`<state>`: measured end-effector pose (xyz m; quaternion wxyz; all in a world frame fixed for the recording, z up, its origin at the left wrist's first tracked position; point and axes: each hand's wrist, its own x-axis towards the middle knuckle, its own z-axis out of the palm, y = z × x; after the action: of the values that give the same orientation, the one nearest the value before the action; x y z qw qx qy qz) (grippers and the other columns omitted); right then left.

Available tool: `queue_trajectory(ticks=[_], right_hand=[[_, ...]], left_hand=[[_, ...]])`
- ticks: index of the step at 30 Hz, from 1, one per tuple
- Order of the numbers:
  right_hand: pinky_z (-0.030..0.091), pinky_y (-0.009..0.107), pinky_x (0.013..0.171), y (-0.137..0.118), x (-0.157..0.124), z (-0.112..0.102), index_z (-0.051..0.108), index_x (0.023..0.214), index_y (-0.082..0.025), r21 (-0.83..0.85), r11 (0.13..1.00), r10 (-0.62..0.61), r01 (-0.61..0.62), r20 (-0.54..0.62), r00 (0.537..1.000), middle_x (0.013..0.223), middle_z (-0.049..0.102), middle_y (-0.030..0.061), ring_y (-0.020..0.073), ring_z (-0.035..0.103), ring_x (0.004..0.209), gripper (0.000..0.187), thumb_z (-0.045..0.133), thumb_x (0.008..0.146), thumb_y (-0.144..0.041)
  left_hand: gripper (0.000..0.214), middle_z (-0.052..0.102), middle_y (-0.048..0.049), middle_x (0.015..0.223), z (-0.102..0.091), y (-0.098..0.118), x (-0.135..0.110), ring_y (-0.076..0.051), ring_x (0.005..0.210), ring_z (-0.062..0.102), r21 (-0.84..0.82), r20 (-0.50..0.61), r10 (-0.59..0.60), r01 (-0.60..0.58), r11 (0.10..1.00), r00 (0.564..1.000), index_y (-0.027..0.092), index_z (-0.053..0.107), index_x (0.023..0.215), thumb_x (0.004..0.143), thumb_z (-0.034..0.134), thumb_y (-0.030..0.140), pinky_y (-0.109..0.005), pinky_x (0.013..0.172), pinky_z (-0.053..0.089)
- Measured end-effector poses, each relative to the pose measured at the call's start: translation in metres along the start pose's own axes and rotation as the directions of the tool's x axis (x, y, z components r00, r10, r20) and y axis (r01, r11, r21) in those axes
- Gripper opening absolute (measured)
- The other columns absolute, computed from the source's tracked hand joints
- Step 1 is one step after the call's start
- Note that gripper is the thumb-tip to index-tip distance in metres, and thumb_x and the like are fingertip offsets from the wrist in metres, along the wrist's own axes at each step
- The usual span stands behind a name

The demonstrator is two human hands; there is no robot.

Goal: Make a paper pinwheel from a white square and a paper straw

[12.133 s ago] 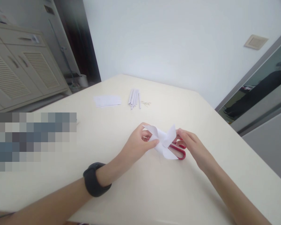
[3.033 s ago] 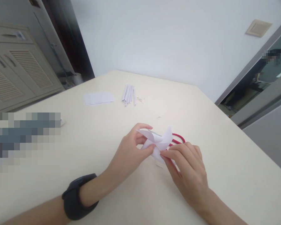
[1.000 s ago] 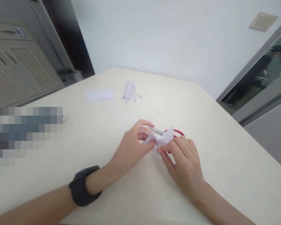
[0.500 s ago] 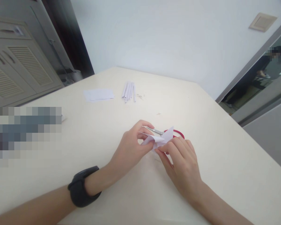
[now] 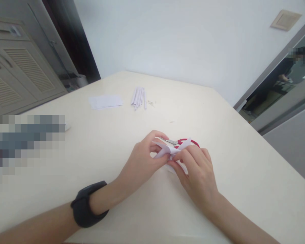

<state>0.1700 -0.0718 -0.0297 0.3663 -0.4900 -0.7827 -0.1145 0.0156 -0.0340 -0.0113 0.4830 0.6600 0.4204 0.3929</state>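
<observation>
A white paper pinwheel with its flaps curled inward is held between my two hands. My left hand, with a black band on the wrist, is closed on its left side, thumb in front and fingers behind. My right hand pinches near the middle of the paper, and its fingers cover part of it. Whether a small pin sits in that pinch is hidden. Just behind the pinwheel lies a pair of scissors with red handles, partly covered by paper and fingers.
On the white table lie a stack of paper sheets, several rolled paper sticks and small thin pieces beside them. Another tiny piece lies nearer. A person is beyond the opening at right.
My right fingers have pressed in closer to the pinwheel's middle, and the paper has turned slightly. The whole view has shifted a little. Both hands keep their hold.
</observation>
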Motion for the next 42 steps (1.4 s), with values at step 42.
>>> queue_trajectory(ticks=[42], right_hand=[[0.039,0.026,0.066,0.014,0.015,-0.012,0.064,0.094,-0.023,0.652,-0.168,0.266,-0.739,0.752,0.603,0.09,0.065,0.0016,0.0155,0.054,0.075,0.019,0.065,0.076,-0.023]], left_hand=[[0.047,0.067,-0.0072,0.106,-0.014,0.012,0.006,-0.023,0.097,0.063,-0.38,0.338,-0.143,0.274,0.884,0.93,0.025,0.046,0.115,0.074,0.068,0.024,-0.036,0.083,0.047]])
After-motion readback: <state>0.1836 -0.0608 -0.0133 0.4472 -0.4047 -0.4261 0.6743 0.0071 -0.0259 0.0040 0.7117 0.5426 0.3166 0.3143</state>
